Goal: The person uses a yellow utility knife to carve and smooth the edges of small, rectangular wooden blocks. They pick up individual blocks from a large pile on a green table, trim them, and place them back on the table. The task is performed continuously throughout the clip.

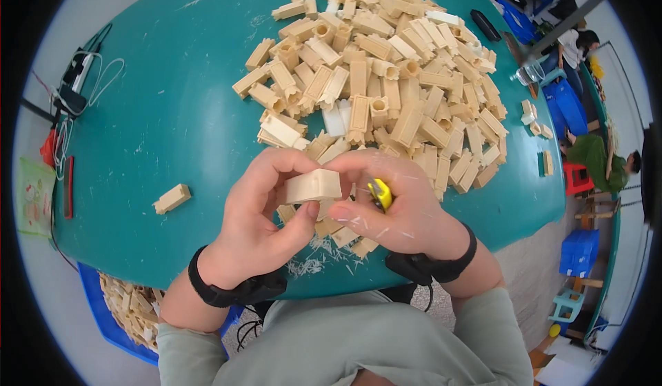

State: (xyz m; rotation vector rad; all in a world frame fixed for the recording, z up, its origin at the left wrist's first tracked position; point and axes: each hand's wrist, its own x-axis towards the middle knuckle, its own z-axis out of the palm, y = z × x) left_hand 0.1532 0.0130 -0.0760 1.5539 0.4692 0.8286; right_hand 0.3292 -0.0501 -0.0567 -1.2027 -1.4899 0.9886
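Pinched between the thumb and fingers of my left hand (255, 224) is a beige rectangular hollow-looking piece (312, 186), tilted slightly above the table. My right hand (414, 210) is closed around a small yellow-and-black cutter (380, 193); its blade is hidden. The right fingertips reach the piece's right end. White shavings cling to the right fingers and thumb. Just beyond both hands spreads a large heap of similar beige pieces (358, 75), some with crown-like ends and round holes. Below my hands, more thin shavings (310, 265) lie on the green table (172, 103) beside several pieces.
One loose piece (172, 198) lies at the left. A blue bin (93, 300) of pieces stands below the table's left edge. Cables and a power strip (81, 72) line the far left; several pieces and a clear bottle (529, 74) sit at the right. Other people are farther right.
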